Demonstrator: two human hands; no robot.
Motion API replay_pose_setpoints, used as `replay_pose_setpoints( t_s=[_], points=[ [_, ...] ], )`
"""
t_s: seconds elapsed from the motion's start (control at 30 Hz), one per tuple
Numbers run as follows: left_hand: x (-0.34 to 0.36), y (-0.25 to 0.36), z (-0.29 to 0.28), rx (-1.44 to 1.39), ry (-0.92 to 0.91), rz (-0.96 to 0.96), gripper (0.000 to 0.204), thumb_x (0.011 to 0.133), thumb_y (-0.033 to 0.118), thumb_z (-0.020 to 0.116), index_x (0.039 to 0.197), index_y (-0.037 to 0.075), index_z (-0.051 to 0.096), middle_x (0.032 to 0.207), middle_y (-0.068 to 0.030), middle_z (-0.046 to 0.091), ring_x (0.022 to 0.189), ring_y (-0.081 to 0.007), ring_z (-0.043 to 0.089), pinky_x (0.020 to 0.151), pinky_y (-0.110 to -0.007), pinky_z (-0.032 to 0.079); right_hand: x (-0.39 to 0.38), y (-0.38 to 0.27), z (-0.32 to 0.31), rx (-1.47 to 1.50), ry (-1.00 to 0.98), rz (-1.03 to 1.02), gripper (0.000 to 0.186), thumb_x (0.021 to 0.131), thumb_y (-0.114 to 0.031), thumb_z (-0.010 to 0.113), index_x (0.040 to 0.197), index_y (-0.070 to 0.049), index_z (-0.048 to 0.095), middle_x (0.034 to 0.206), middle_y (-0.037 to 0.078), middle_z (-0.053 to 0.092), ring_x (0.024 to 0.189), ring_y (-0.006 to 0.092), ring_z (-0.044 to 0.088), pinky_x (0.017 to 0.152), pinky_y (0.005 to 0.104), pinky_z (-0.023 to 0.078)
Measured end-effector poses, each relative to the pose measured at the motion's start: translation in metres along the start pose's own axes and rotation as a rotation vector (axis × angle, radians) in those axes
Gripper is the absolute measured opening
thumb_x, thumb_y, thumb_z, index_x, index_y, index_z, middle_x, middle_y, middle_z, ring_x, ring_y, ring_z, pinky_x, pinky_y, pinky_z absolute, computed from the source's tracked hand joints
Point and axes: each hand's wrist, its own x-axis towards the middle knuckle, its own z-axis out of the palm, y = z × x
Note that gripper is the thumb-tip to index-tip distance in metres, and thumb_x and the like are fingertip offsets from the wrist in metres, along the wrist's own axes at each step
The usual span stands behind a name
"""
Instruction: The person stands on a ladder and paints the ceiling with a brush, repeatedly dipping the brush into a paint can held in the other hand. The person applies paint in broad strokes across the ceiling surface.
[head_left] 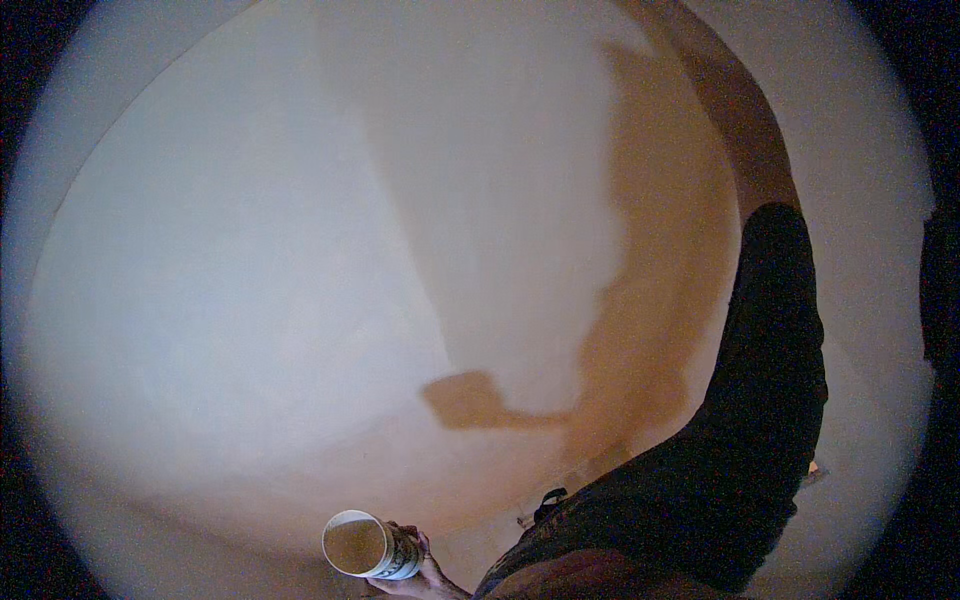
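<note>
A white cup [356, 545] with dark printing on its side is in my left hand [425, 572] at the lower edge. My fingers wrap round it, and its mouth tilts up toward me. Its inside looks tan; I cannot tell whether that is liquid or shade. My right arm [735, 110] rises along the right side in a short black sleeve [770, 290] and runs out past the top edge. The right hand itself is out of sight. Most of the view is a pale, smooth wall [240, 260].
A brown shadow [665, 230] of my arm and body falls on the wall, with the cup's shadow [465, 400] at its lower left. A small black strap or loop [548, 503] shows beside my shirt. Something dark [935, 290] stands at the far right edge.
</note>
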Motion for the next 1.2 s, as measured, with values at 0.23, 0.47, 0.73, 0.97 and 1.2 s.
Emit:
replay_pose_setpoints(
  t_s=[0.23,0.47,0.73,0.97,1.2],
  points=[
    [0.006,-0.014,0.033,0.025,-0.041,0.074,0.091,0.086,0.060,0.065,0.153,0.007,0.033,0.137,-0.0270,0.047,0.112,-0.0433,0.051,0.085,-0.057,0.052,0.036,-0.092,0.033,-0.120,-0.076,-0.309,0.035,0.096,-0.015,0.052,0.120,0.007,0.063,0.123,0.027,0.065,0.117,0.0421,0.060,0.102,0.0496,0.048],
    [0.029,-0.051,0.113,0.090,-0.303,0.157,0.092,0.087,0.060,0.065,0.154,0.007,0.031,0.137,-0.0265,0.046,0.111,-0.0421,0.051,0.082,-0.056,0.053,0.013,-0.207,-0.015,-0.754,0.117,-0.890,0.026,0.091,-0.006,0.055,0.110,0.005,0.069,0.116,0.021,0.069,0.103,0.0358,0.066,0.090,0.0472,0.053],
    [0.040,-0.058,0.114,-0.145,-0.292,0.107,0.091,0.085,0.047,0.073,0.157,0.015,0.029,0.140,-0.0280,0.039,0.116,-0.0428,0.047,0.087,-0.057,0.052,-0.060,-0.353,-0.042,0.245,0.226,-0.811,0.029,0.093,-0.012,0.053,0.117,-0.002,0.068,0.104,0.021,0.071,0.094,0.0344,0.069,0.080,0.0486,0.056],
    [0.051,0.011,0.053,-0.160,-0.202,-0.087,0.085,0.082,0.044,0.074,0.152,0.013,0.037,0.137,-0.0279,0.041,0.111,-0.0410,0.048,0.092,-0.058,0.051,-0.163,-0.444,-0.008,0.396,0.203,-0.841,0.032,0.095,-0.016,0.051,0.123,-0.009,0.066,0.094,0.020,0.072,0.086,0.0331,0.072,0.071,0.0498,0.059],
    [0.046,0.034,0.057,-0.074,-0.245,-0.155,0.080,0.084,0.040,0.072,0.150,0.010,0.038,0.140,-0.0267,0.039,0.117,-0.0444,0.045,0.095,-0.063,0.051,-0.110,-0.267,0.007,0.552,0.135,-0.787,0.039,0.093,-0.015,0.056,0.131,-0.006,0.061,0.109,0.023,0.068,0.101,0.0372,0.067,0.083,0.0506,0.055]
  ],
)
